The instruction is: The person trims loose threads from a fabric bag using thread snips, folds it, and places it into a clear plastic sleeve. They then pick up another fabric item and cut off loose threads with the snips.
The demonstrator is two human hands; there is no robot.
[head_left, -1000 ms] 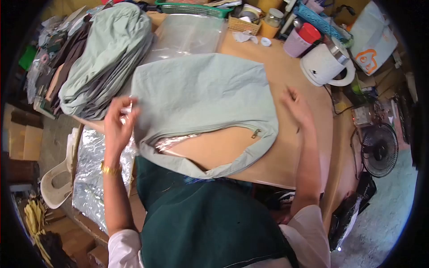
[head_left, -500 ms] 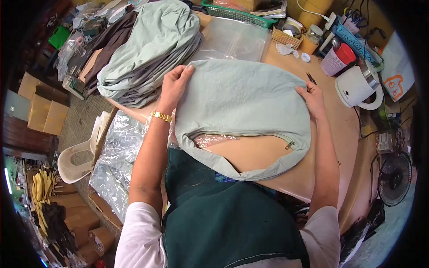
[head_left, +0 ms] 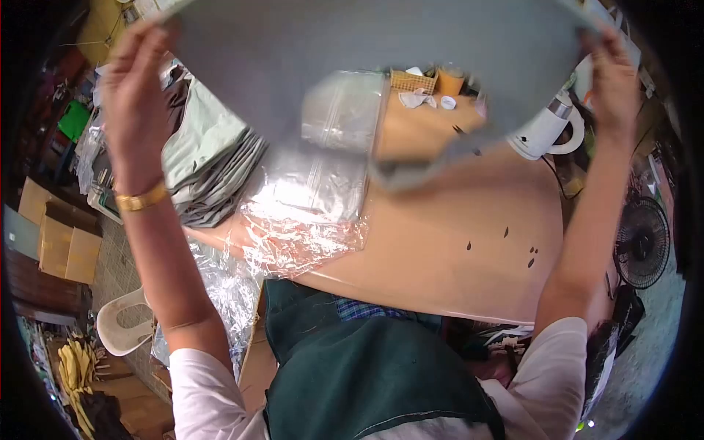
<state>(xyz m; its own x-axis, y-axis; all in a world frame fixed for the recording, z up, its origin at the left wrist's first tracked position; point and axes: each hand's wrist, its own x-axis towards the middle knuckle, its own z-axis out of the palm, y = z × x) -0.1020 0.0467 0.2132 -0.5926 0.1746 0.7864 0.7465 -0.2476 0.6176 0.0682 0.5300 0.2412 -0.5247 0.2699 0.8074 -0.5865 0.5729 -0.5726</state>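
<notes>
A grey-green fabric bag (head_left: 381, 37), blurred by motion, hangs in the air across the top of the view. My left hand (head_left: 139, 88) grips its left upper corner, fingers closed on the cloth. At the right upper corner my right hand (head_left: 612, 81) pinches the fabric the same way. The bag's strap loop droops in the middle, and the table shows through its opening. Below it on the table lie clear plastic bags (head_left: 341, 117) and crinkled clear film (head_left: 293, 242). Left of these sits a pile of folded grey-green bags (head_left: 209, 154), beside my left forearm.
A white kettle (head_left: 539, 136) stands at the table's right, with a fan (head_left: 642, 242) beyond. A wicker basket (head_left: 413, 81) and an orange jar (head_left: 449, 81) are at the back. Thread snips (head_left: 466, 139) lie on the table (head_left: 440, 257). A white chair (head_left: 121, 323) is at left.
First my hands were apart from the bag as it lay flat; then they took its upper corners. Now they have raised it off the table, uncovering the tabletop and plastic film.
</notes>
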